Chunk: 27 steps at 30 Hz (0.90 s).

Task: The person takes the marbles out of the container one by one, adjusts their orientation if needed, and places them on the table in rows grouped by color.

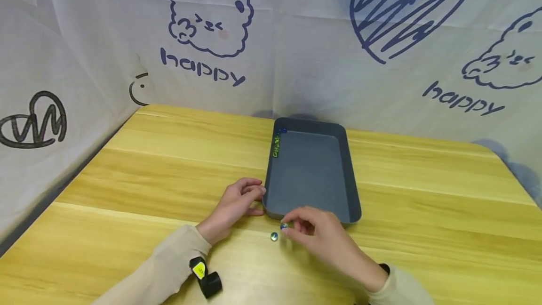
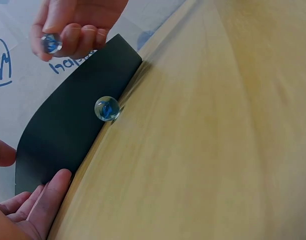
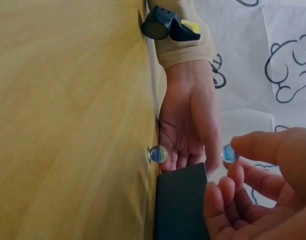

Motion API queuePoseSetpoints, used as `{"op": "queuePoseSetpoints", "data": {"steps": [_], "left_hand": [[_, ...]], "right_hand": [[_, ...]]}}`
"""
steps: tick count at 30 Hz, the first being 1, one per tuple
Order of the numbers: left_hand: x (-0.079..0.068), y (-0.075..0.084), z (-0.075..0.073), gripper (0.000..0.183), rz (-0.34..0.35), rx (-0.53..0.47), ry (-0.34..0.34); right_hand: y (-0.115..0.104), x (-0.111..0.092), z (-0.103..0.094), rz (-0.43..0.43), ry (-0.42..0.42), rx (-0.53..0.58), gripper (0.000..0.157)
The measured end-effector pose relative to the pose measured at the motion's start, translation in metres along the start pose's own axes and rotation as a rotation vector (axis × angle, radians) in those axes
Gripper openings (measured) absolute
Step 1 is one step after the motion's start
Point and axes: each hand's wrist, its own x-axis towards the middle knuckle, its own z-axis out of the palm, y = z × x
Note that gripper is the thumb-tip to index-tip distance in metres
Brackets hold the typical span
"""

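Between thumb and forefinger, my right hand [image 1: 323, 234] pinches a clear glass marble [image 2: 52, 44] with a blue swirl, just off the near end of a dark grey rectangular tray [image 1: 311, 168]. A second marble [image 1: 274, 236] of the same kind lies on the table in front of the tray, close to the pinched one. My left hand [image 1: 237, 201] rests against the tray's near left corner, its fairly straight fingers [image 2: 53, 195] touching the outer wall. Inside the tray, several green and blue marbles [image 1: 276, 146] line up along the left wall toward the far corner.
The wooden table [image 1: 423, 201] extends to both sides of the tray. Behind it hangs a white cloth [image 1: 305, 60] with drawn bears and hearts. A black wrist camera [image 1: 207, 279] sits on the left sleeve, low over the table.
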Motion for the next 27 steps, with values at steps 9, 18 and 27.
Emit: {"op": "queuePoseSetpoints", "data": {"steps": [9, 18, 27], "left_hand": [[0.001, -0.002, 0.004, 0.037, -0.006, -0.003, -0.009], [-0.001, -0.001, 0.001, 0.037, 0.003, 0.003, 0.004], [-0.001, 0.0, 0.001, 0.038, -0.002, 0.002, 0.002]], "right_hand": [[0.005, -0.007, -0.002, 0.055, -0.061, -0.002, 0.012], [0.019, -0.014, 0.0, 0.164, -0.11, 0.065, 0.016], [0.027, -0.009, 0.0, 0.13, -0.131, 0.024, 0.012]]}}
